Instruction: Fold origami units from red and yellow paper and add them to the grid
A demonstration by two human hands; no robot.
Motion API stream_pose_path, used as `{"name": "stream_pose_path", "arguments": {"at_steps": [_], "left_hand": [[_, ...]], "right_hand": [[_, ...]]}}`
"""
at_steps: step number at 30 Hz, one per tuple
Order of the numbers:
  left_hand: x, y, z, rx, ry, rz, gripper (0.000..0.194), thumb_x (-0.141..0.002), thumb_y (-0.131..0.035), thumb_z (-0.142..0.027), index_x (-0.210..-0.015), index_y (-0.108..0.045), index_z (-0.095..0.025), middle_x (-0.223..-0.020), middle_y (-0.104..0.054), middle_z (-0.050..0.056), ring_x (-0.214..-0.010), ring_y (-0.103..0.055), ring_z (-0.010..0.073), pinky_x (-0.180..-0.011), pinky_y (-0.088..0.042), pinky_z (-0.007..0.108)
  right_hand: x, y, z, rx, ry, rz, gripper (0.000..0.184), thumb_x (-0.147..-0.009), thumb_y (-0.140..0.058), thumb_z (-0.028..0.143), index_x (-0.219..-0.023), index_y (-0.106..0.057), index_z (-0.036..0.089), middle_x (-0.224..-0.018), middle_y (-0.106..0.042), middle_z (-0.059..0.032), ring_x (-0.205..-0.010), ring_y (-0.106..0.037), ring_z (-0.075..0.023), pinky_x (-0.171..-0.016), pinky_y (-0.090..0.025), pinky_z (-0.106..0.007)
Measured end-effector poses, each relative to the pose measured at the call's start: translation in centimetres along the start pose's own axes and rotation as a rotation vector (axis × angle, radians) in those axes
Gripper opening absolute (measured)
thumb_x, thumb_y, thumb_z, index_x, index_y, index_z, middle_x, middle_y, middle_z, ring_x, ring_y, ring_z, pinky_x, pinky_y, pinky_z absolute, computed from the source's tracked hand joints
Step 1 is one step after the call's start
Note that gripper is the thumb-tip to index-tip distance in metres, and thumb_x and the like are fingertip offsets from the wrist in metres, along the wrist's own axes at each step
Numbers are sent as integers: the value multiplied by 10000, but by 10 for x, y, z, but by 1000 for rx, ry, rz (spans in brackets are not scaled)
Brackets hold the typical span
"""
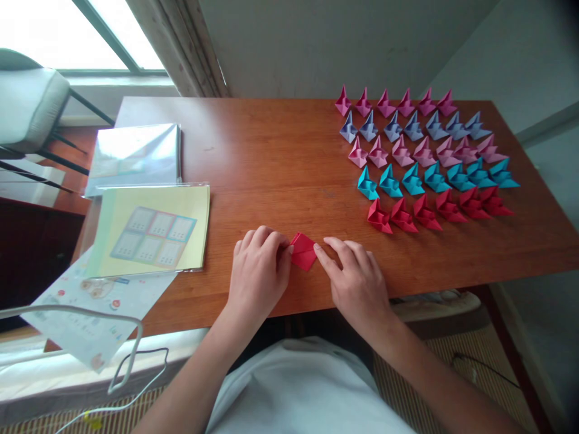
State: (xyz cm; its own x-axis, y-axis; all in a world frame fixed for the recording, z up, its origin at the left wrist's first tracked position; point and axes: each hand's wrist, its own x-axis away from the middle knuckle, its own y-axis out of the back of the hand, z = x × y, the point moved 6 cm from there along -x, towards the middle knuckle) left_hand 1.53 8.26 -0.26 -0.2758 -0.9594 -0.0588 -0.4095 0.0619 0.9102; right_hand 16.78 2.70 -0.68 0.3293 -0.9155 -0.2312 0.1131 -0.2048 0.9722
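Observation:
A small folded red paper piece [303, 251] lies on the wooden table [271, 157] near its front edge. My left hand [259, 271] pinches its left side with curled fingers. On the paper's right edge, my right hand [355, 277] presses with the fingertips, the fingers held together. To the right, several rows of finished folded paper shapes [425, 158] stand in magenta, lavender, pink, cyan and red.
A clear folder with a yellow printed sheet [151, 232] lies at the left, a shiny plastic packet [133, 155] behind it and a white printed sheet [90, 322] overhanging the front edge. A grey chair [27, 102] stands by the window. White cable loops [126, 367] below.

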Motion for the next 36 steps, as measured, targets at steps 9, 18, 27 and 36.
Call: {"name": "stream_pose_path", "arguments": {"at_steps": [9, 18, 27, 36], "left_hand": [[-6, 0, 2, -116, -6, 140, 191, -972, -520, -294, -882, -668, -213, -1070, -608, 95, -999, -549, 283, -881, -457, 433], [-4, -1, 1, -124, 32, 130, 98, -958, -533, -280, -942, -615, -227, -1110, -595, 88, -1016, -551, 285, -847, -444, 432], [-4, -2, -1, -116, 8, 113, 110, -966, -523, -309, -938, -597, -233, -1104, -602, 89, -1003, -559, 282, -814, -426, 423], [-6, 13, 13, 231, -6, 89, 159, -959, -512, -239, -885, -651, -216, -951, -626, 49, -916, -591, 211, -826, -445, 356]], "right_hand": [[-2, 2, 1, -15, -13, -1, 422, -950, -507, 62, -1326, -648, 192, -1334, -651, -107, -1126, -542, -282, -865, -432, -410], [-15, 3, 0, -129, 85, -68, 254, -971, -544, 124, -1167, -703, 92, -1110, -694, -138, -1033, -544, -274, -858, -440, -399], [-24, -5, 1, -171, 269, -59, 297, -1023, -497, 141, -1278, -651, 144, -1069, -690, -111, -984, -554, -225, -828, -416, -371], [-22, -8, 2, -146, 239, -18, 333, -1010, -522, 145, -1320, -637, 180, -1145, -673, -109, -993, -530, -239, -805, -389, -383]]}}
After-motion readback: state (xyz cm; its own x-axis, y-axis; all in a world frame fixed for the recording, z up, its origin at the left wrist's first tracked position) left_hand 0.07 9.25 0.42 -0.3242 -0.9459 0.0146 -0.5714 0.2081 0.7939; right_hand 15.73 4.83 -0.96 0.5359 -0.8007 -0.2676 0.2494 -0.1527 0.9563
